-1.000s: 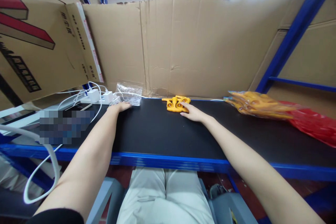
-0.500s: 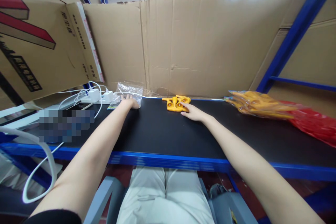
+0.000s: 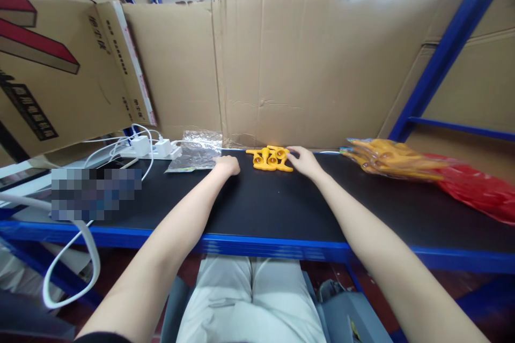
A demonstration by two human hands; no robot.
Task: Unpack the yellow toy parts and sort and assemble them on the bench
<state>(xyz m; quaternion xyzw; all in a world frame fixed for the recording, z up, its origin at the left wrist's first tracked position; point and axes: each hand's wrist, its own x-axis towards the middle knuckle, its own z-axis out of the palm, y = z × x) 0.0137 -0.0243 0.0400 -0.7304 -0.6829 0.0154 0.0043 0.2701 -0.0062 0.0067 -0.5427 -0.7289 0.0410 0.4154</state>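
Note:
Several yellow pipe-shaped plastic pieces [image 3: 270, 159], each with a round cup, lie in a close group on the black tabletop. At their right end is my right hand [image 3: 304, 162], thumb and fingers slightly apart, the tips at or just beside the rightmost piece. My left hand [image 3: 228, 164] rests low over the tabletop between the group and a flat clear plastic bag [image 3: 193, 155]. Its fingers curl toward the bag's right edge and are partly hidden, so I cannot see whether they hold anything.
Farther right lie bagged yellow pieces [image 3: 386, 159] and a red plastic bag [image 3: 478, 185]. A white power strip [image 3: 161, 150] with plugs and cables stands at the left. Cardboard [image 3: 322, 75] walls the back, and a blue rail [image 3: 277, 245] edges the table's front.
My left hand has come off the clear bag's middle and moved right, leaving the bag more exposed. My right hand has shifted slightly right, from on top of the yellow pieces to their end.

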